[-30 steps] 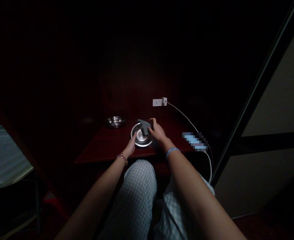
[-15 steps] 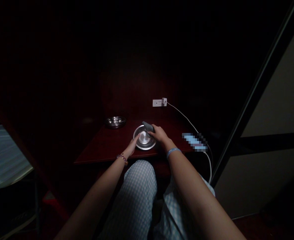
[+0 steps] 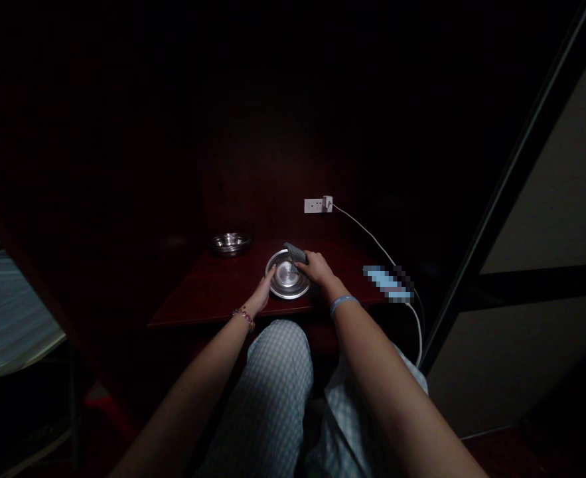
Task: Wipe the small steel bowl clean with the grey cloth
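Observation:
A shiny steel bowl [image 3: 287, 282] sits near the front edge of a dark red table [image 3: 208, 292]. My left hand [image 3: 263, 293] grips the bowl's left rim, fingers curled on it. My right hand [image 3: 317, 269] is closed on a small grey cloth [image 3: 295, 251] and presses it at the bowl's far right rim. A bead bracelet is on my left wrist, a blue band on my right.
A second steel bowl [image 3: 229, 243] stands at the back left of the table. A white wall socket [image 3: 317, 204] holds a charger whose cable [image 3: 372, 238] runs to a blurred flat object [image 3: 387, 281] on the table's right. The room is very dark. My checked trousers [image 3: 277, 392] are below.
The grey cloth went from bunched up over the bowl's middle to pressed down at its far right rim. The bowl shifted slightly right. My left hand stayed on the rim.

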A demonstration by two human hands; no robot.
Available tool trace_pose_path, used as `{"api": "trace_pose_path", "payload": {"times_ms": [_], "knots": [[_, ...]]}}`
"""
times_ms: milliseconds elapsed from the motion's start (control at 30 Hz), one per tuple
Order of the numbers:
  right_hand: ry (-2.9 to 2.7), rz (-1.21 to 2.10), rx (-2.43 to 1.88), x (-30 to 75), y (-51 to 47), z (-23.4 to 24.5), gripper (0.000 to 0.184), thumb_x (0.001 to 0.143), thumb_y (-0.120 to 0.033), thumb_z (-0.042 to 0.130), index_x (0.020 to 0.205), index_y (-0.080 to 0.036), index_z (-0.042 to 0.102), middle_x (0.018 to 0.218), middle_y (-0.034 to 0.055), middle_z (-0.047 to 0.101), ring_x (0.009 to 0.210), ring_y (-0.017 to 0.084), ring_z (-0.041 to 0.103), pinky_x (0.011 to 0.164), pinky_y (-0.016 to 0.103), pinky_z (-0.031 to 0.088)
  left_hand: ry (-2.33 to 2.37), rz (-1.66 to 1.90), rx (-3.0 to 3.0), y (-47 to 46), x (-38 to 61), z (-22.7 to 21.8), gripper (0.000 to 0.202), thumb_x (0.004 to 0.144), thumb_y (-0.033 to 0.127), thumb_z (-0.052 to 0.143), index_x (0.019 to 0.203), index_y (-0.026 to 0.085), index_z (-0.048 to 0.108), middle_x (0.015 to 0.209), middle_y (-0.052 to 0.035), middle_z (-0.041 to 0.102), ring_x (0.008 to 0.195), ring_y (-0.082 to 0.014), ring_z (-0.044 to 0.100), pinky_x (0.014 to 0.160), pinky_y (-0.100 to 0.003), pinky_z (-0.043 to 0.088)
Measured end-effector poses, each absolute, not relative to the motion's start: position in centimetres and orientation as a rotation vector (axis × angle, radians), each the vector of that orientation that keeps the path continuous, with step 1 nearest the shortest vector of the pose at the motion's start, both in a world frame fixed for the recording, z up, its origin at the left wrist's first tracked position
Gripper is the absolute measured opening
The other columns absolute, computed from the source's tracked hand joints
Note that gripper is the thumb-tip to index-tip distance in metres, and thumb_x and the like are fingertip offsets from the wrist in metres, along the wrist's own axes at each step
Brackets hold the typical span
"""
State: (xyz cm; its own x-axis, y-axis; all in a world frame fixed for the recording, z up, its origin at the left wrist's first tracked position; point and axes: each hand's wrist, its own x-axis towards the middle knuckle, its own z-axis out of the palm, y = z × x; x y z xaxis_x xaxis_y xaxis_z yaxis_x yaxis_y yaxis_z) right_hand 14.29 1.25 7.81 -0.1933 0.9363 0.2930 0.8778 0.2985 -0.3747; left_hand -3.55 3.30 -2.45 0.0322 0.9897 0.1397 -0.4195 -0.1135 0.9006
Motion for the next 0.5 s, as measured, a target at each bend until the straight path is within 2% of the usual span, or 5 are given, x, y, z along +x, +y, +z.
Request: {"api": "trace_pose_path", "payload": {"times_ms": [300, 500], "knots": [[-2.022, 0.228, -1.683, 13.3, 0.7, 8.2, 0.036, 0.099, -0.036, 0.06, 0.123, -0.012, 0.07, 0.122, 0.0165, 0.073, 0.114, 0.024, 0.069, 0.088, 0.024, 0.047, 0.748, 1.543, 0.858, 2.0, -3.0, -1.2, 0.042, 0.097, 0.042, 0.059, 0.13, 0.017, 0.067, 0.142, -0.0113, 0.064, 0.14, -0.0226, 0.052, 0.119, -0.036, 0.035], [-1.929, 0.295, -1.769, 12.4, 0.4, 8.0, 0.039, 0.099, -0.037, 0.059, 0.127, -0.012, 0.07, 0.126, 0.0175, 0.072, 0.118, 0.027, 0.069, 0.089, 0.025, 0.05, 0.779, 1.509, 0.743, 1.5, -2.9, -0.5, 0.046, 0.103, 0.041, 0.048, 0.134, 0.012, 0.064, 0.125, -0.0152, 0.073, 0.128, -0.0246, 0.062, 0.115, -0.039, 0.043]]}}
